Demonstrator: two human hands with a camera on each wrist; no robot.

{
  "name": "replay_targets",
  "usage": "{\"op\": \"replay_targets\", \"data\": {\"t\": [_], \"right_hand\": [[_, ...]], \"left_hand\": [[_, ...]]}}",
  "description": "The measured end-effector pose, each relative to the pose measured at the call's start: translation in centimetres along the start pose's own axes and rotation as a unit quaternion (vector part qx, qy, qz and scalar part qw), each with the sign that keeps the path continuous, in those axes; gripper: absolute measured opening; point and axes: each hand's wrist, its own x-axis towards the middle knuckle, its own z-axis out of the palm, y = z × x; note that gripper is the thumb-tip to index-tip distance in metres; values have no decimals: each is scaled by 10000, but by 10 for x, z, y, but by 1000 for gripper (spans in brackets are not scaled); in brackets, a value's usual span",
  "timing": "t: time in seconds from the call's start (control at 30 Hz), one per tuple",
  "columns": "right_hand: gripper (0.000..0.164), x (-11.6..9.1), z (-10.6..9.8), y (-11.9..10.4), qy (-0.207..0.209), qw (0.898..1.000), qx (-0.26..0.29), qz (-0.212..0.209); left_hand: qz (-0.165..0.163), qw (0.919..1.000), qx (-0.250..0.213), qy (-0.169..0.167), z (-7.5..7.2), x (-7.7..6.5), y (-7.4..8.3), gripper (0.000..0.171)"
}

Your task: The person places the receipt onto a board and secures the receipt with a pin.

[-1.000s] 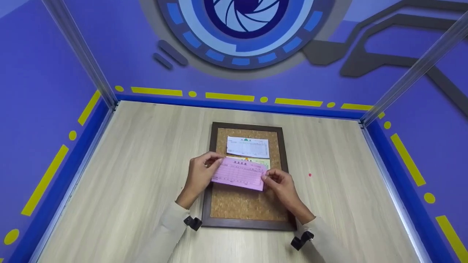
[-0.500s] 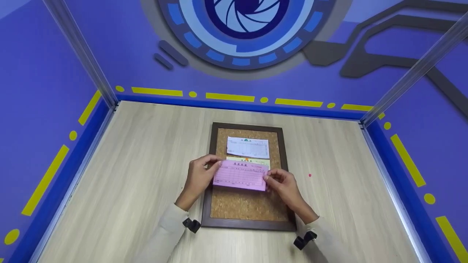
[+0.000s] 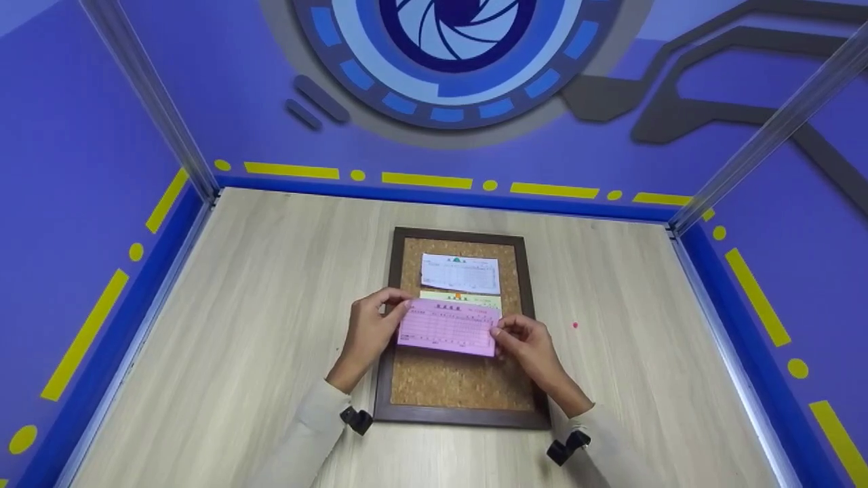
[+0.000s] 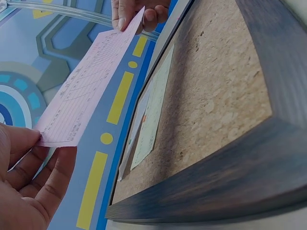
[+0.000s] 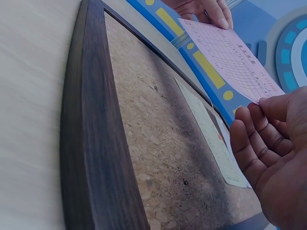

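Observation:
Between my two hands a pink printed form [image 3: 447, 329] is stretched above the cork board [image 3: 461, 386]. My left hand [image 3: 371, 329] pinches its left end, thumb on the printed face. At the other end my right hand [image 3: 529, 346] pinches the right edge between thumb and fingers. Both wrist views show the pink slip lifted off the cork. Under it, a yellow form [image 4: 156, 112] with an orange mark lies on the board, mostly covered in the head view. Above that one, a white form [image 3: 460, 273] with a green mark lies near the board's top.
The board's dark wooden frame [image 3: 461, 415] stands slightly above the wood-grain table [image 3: 271, 285]. A small red object [image 3: 575, 325] lies on the table to the right of the board. Blue-purple panels [image 3: 434, 156] enclose the back and sides.
The pink form has levelled out and shifted slightly right and down. My right hand has moved a little to the right with it. The left hand has hardly moved.

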Motion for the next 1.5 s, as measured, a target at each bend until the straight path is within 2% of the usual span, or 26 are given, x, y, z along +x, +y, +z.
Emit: {"op": "replay_targets", "data": {"t": [0.23, 0.53, 1.0, 1.5], "right_hand": [[13, -2, -1, 2, 2, 10000, 65, 34], [16, -6, -7, 7, -5, 9997, -172, 178], [17, -12, -13, 14, 24, 9990, -224, 382], [11, -18, -20, 23, 95, 9988, -197, 434]], "left_hand": [[-70, 10000, -5, 42, 4, -4, -3, 9], [-162, 9998, 82, 0, 10, -6, -8, 8], [-477, 9985, 138, -240, 16, -11, -13, 8], [-604, 9970, 321, -375, 27, -15, -19, 7]]}}
